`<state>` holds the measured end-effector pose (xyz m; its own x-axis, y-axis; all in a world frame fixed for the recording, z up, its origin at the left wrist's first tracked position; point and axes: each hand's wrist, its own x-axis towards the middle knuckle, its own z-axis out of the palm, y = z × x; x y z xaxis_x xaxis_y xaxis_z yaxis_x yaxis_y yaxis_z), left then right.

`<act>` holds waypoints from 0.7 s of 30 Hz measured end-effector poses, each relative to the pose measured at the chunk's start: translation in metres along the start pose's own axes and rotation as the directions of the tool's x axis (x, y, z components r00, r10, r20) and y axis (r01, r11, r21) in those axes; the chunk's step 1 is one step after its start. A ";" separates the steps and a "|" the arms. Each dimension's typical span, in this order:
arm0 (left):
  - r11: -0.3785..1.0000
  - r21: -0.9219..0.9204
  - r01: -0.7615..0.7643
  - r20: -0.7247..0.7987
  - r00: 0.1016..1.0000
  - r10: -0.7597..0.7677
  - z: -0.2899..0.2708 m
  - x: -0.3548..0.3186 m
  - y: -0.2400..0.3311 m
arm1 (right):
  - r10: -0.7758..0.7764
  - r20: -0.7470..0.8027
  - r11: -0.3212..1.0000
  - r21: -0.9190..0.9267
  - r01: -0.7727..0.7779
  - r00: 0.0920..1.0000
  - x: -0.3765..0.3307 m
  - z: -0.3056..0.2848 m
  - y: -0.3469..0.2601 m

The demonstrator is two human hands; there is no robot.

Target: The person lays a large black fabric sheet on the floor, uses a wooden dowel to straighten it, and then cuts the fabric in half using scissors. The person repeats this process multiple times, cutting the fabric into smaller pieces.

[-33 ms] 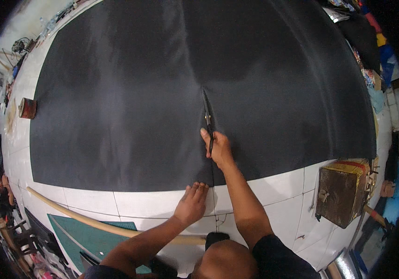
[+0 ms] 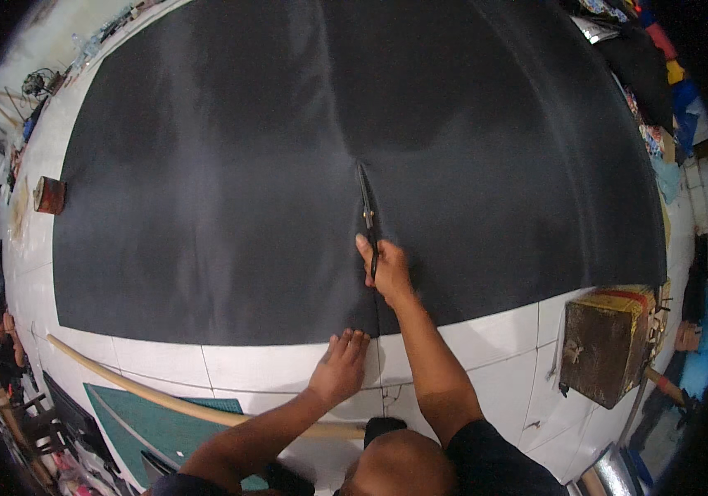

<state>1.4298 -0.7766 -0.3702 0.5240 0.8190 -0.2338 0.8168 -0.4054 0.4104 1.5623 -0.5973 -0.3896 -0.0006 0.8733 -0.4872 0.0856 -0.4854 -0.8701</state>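
Note:
A large sheet of black material (image 2: 230,215) lies spread out in front of me. My right hand (image 2: 387,269) is closed round the dark handles of a pair of scissors (image 2: 367,207), whose blades point away from me at the middle of the sheet. A cut runs from the sheet's near edge up to the scissors. My left hand (image 2: 343,351) rests with its fingers stretched out on that near edge, just left of the cut, holding no tool.
White floor tiles (image 2: 486,339) border the sheet. A rusty can (image 2: 49,195) stands at its left edge, a worn brown box (image 2: 602,351) at its near right corner. By my left arm lie a long wooden pole (image 2: 135,388) and a green cutting mat (image 2: 143,417).

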 end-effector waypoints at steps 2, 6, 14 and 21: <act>1.000 0.005 0.008 0.035 0.999 -0.008 -0.003 -0.002 -0.001 | 0.028 0.008 1.000 -0.005 -0.028 1.000 0.001 0.002 -0.009; 1.000 -0.029 0.001 -0.019 1.000 -0.001 -0.003 -0.001 -0.003 | 0.054 0.008 0.999 -0.010 -0.054 0.999 0.020 0.006 -0.032; 1.000 -0.015 -0.004 -0.023 1.000 0.003 0.007 -0.001 -0.005 | -0.001 -0.010 1.000 -0.005 0.000 1.000 0.083 0.010 -0.039; 1.000 -0.025 0.000 0.027 1.000 0.001 0.002 -0.006 -0.007 | -0.038 0.050 0.999 0.028 0.036 0.998 0.108 0.018 -0.067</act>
<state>1.4214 -0.7790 -0.3734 0.5310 0.8074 -0.2573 0.8104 -0.3951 0.4327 1.5388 -0.4714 -0.3857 -0.0533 0.8878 -0.4570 0.0577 -0.4542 -0.8890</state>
